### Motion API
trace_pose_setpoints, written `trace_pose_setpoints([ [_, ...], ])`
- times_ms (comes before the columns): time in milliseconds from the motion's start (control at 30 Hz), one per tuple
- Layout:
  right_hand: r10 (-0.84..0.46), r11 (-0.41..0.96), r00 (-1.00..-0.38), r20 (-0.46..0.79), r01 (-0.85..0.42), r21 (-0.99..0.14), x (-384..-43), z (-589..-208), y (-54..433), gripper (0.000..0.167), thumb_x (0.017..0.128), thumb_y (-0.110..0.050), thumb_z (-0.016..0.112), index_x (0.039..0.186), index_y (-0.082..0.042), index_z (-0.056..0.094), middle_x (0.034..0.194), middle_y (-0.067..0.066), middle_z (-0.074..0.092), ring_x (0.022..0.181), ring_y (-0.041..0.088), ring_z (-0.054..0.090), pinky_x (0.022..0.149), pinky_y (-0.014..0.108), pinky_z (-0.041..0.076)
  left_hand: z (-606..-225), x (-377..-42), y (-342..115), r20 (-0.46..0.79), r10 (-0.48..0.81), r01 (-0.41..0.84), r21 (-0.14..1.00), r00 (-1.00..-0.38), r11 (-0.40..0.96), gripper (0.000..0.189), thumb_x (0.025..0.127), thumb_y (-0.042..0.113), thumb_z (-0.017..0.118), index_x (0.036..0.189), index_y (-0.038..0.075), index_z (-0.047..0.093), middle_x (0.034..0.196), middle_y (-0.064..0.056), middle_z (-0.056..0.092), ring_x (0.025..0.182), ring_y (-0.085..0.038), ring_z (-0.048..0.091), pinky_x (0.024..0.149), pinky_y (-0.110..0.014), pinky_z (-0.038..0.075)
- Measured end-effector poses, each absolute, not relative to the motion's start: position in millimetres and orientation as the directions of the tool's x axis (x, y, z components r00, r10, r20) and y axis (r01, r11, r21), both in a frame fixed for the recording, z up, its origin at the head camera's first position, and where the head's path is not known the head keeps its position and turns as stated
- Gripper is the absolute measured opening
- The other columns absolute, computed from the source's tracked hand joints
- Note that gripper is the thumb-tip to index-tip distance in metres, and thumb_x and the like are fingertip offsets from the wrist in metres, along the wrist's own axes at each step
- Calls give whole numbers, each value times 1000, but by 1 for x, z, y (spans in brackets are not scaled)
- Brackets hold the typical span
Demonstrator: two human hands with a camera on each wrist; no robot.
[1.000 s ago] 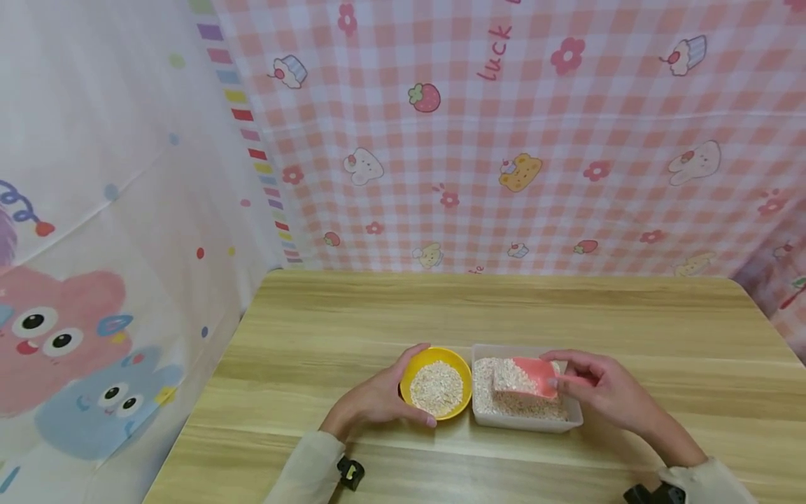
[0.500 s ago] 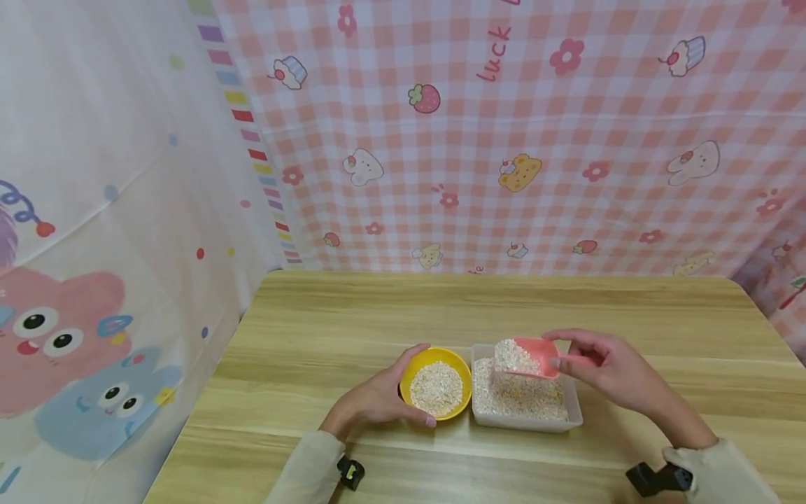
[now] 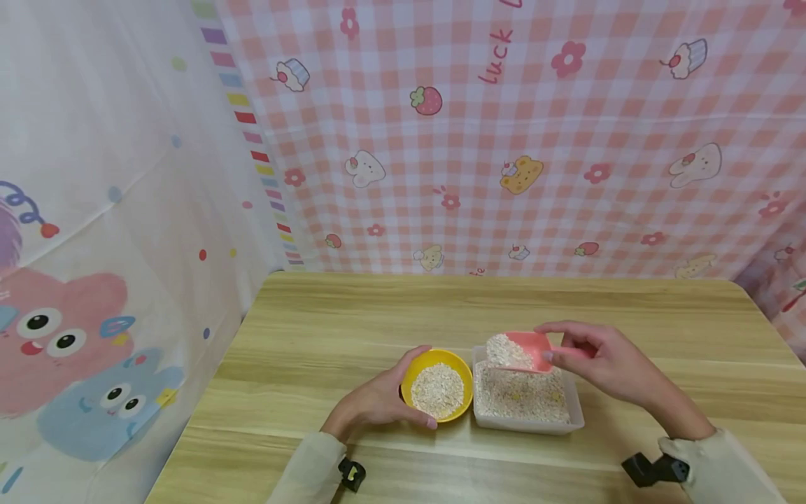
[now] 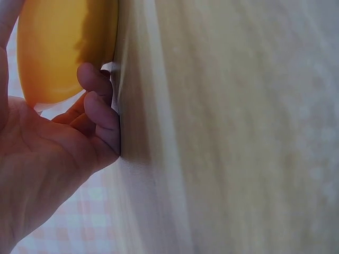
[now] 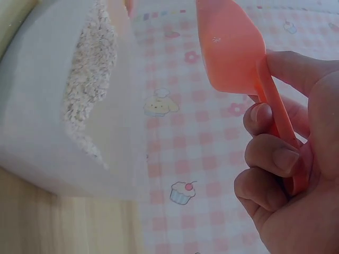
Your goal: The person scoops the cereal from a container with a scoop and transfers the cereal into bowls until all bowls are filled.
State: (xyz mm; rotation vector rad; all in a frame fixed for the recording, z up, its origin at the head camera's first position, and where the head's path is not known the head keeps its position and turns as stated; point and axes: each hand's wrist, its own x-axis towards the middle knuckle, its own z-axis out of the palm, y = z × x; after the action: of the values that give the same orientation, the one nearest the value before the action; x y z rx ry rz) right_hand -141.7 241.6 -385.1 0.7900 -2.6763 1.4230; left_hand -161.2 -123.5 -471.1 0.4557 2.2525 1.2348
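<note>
My right hand (image 3: 601, 357) grips the handle of a pink scoop (image 3: 535, 350), its fingers curled round it in the right wrist view. Pale oat flakes (image 3: 506, 350) heap toward the scoop's front end. The scoop hangs over the back part of a translucent plastic box (image 3: 529, 425) that holds more oats. To the box's left stands a yellow bowl (image 3: 467, 371) with oats inside. My left hand (image 3: 380, 395) holds this bowl from the left, thumb at the near side and fingers at the far side. In the left wrist view the bowl's outer wall (image 4: 58, 47) shows beside the curled fingers.
Bowl and box stand close side by side on a wood-grain table (image 3: 352, 315). Behind the table hangs a pink checked cloth (image 3: 390, 133), with a white cartoon-print cloth (image 3: 145, 245) on the left. Dark straps (image 3: 655, 469) sit at both wrists.
The right hand has raised the loaded scoop out of the oats, toward the back of the box, then shifted it slightly left. The left hand and bowl have stayed in place.
</note>
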Motion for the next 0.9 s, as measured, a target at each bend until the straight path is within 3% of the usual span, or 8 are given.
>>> trace_pose_setpoints([
  [900, -502, 470, -845, 184, -445, -762, -154, -366, 185, 29, 91, -20, 73, 119, -15, 70, 66, -7, 52, 55, 3, 39, 48, 21, 37, -472, -162, -124, -274, 530, 42, 860, -802, 508, 116, 66, 36, 93, 155, 39, 20, 157, -1, 36, 141, -26, 36, 116, -56, 25],
])
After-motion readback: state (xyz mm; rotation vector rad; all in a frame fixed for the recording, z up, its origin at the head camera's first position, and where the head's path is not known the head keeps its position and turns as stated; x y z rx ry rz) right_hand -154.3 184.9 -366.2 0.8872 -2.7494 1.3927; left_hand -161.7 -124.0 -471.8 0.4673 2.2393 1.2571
